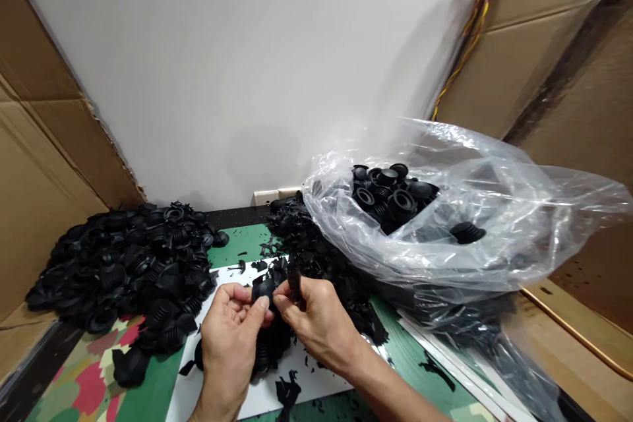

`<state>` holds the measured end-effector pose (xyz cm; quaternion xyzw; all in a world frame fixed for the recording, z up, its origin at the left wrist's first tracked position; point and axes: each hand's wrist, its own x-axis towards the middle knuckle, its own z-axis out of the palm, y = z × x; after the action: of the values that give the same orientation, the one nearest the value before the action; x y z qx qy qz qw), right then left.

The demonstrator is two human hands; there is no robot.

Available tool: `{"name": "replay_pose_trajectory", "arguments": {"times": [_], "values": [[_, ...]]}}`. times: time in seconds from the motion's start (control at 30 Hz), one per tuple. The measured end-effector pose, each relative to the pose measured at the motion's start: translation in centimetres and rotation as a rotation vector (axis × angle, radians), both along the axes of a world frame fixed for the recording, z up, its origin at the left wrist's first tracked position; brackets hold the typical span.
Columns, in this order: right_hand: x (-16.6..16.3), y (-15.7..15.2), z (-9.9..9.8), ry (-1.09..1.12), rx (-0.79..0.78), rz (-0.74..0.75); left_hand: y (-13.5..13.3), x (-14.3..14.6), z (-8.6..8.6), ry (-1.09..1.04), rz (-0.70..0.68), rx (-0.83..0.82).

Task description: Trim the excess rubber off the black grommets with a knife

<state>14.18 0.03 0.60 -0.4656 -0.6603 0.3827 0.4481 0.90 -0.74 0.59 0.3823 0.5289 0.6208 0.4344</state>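
Note:
My left hand (230, 336) is closed, its thumb and fingers pinching a small black rubber part (263, 287). Close against the same part is my right hand (321, 320), wrapped around a dark slim tool (295, 282) that stands up between thumb and forefinger. The tool's tip is hidden, so its kind does not show. Below the hands, more black ribbed rubber parts (267, 353) lie on a white board (316, 379). Torn black scraps (288, 389) are scattered on this board.
A big heap of black ribbed rubber parts (133, 264) is at the left. Behind my right hand spreads a pile of black scraps (321, 244). To the right, a clear plastic bag (499, 264) holds smooth-edged black parts (390, 194). Cardboard (44, 145) flanks the green tabletop (237, 241).

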Motion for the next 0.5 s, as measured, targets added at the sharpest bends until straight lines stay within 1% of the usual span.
{"name": "replay_pose_trajectory", "arguments": {"times": [0.2,0.3,0.37,0.43,0.5], "values": [[0.1,0.2,0.2,-0.073,0.057,-0.019,0.0,0.3,0.1,0.007,0.009,0.018],[-0.2,0.0,0.1,-0.206,0.149,-0.034,-0.1,0.2,-0.2,0.048,0.000,0.038],[-0.6,-0.2,-0.4,-0.346,0.232,-0.093,-0.1,0.1,-0.4,0.071,0.016,0.044],[-1.1,-0.4,-1.0,-0.485,0.319,-0.184,-0.2,0.2,-0.5,0.074,0.030,0.045],[-1.6,-0.5,-1.6,-0.587,0.412,-0.262,-0.2,0.2,-0.6,0.065,0.022,0.045]]}}
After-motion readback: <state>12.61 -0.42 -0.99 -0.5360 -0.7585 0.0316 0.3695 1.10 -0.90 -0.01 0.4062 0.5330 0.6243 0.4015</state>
